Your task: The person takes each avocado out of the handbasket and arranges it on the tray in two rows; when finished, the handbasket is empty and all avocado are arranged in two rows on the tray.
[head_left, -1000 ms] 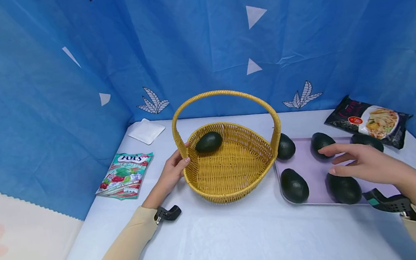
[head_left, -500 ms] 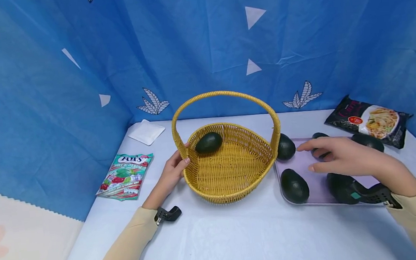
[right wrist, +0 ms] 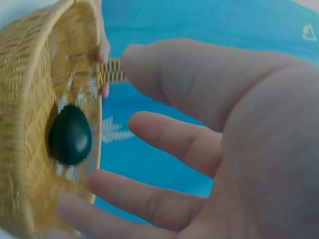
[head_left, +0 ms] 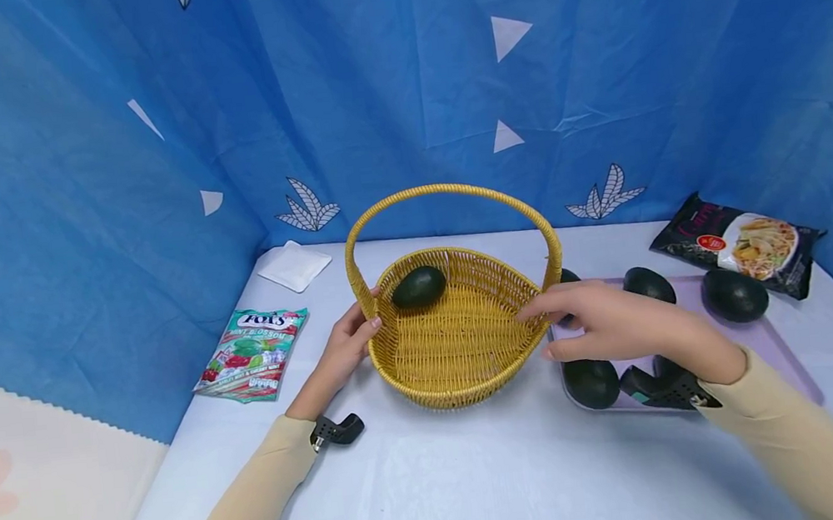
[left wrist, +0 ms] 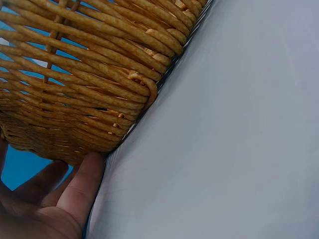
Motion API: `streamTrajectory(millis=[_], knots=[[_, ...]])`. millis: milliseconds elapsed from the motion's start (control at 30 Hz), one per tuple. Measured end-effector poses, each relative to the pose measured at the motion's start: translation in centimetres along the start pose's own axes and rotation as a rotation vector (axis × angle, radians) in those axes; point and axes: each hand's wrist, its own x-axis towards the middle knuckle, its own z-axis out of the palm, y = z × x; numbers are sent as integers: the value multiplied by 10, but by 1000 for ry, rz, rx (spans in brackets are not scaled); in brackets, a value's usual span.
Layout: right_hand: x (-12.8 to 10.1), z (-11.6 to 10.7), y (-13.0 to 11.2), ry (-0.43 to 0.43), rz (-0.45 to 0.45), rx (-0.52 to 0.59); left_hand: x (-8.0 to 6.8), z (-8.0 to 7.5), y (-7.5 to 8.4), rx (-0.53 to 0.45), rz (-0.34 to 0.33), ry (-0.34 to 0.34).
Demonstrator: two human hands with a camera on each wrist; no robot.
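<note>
A yellow wicker basket [head_left: 463,348] with a tall arched handle stands mid-table. One dark green avocado [head_left: 419,286] lies inside at its left; the right wrist view shows this avocado [right wrist: 71,135] too. My left hand [head_left: 345,346] grips the basket's left side at the handle base, thumb in front. In the left wrist view its fingers [left wrist: 82,186] press the woven wall. My right hand [head_left: 611,321] hovers at the basket's right side with fingers spread and nothing held. Under it sits a lilac tray [head_left: 759,344] bearing several avocados [head_left: 734,295], some partly hidden by this hand.
A black noodle packet [head_left: 739,244] lies behind the tray. On the left are a green candy bag [head_left: 252,355] and a small white square packet [head_left: 295,266]. A blue curtain [head_left: 400,86] hangs along the table's back edge.
My right hand has moved left from above the tray's avocados to the basket's right rim, carrying nothing. The left hand and the basket have stayed put.
</note>
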Motion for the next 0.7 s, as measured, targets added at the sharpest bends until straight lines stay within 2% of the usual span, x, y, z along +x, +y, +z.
streamTrajectory(millis=[267,700], knots=[[40,13,-12,10,-120,-34,-1,0,-2,-18,-29,-4],[97,19,-20,1,-97,4,-2,1,0,5,-41,10]])
